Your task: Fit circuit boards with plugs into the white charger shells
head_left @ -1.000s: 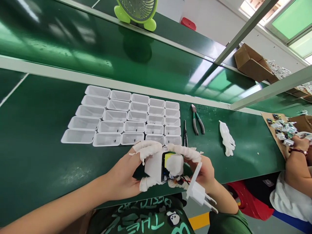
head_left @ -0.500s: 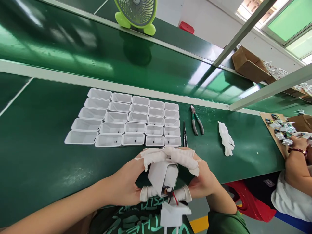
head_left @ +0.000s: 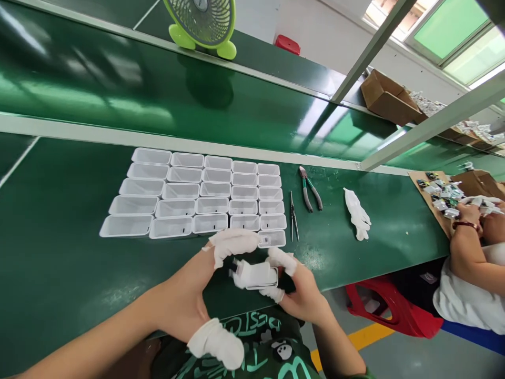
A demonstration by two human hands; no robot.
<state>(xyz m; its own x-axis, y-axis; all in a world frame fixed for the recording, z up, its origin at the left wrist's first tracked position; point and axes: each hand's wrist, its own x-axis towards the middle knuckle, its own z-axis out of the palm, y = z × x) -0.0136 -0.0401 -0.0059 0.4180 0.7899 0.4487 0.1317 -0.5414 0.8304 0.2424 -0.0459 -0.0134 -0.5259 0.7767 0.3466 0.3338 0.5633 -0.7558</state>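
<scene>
My right hand (head_left: 300,292) grips a small white plug adapter (head_left: 258,276) between its cot-covered thumb and finger, just above the bench's front edge. The left end of the adapter, with dark prong-like parts, is smeared by motion. My left hand (head_left: 193,287) is open, thumb and fingers spread wide, to the left of the adapter and apart from it. White finger cots cover the fingertips of both hands. Beyond my hands stand rows of small white plastic trays (head_left: 130,226); the nearest single tray (head_left: 272,238) lies just past my fingers.
Tweezers (head_left: 293,218), green-handled cutting pliers (head_left: 311,190) and a white glove (head_left: 357,215) lie on the green bench to the right. A co-worker's hand (head_left: 471,213) is over a pile of parts at far right. A green fan (head_left: 203,23) stands on the shelf.
The hanging plug end and its red wires no longer show apart from the housing. My left hand has let go and spread leftward; my right hand has turned the adapter onto its side.
</scene>
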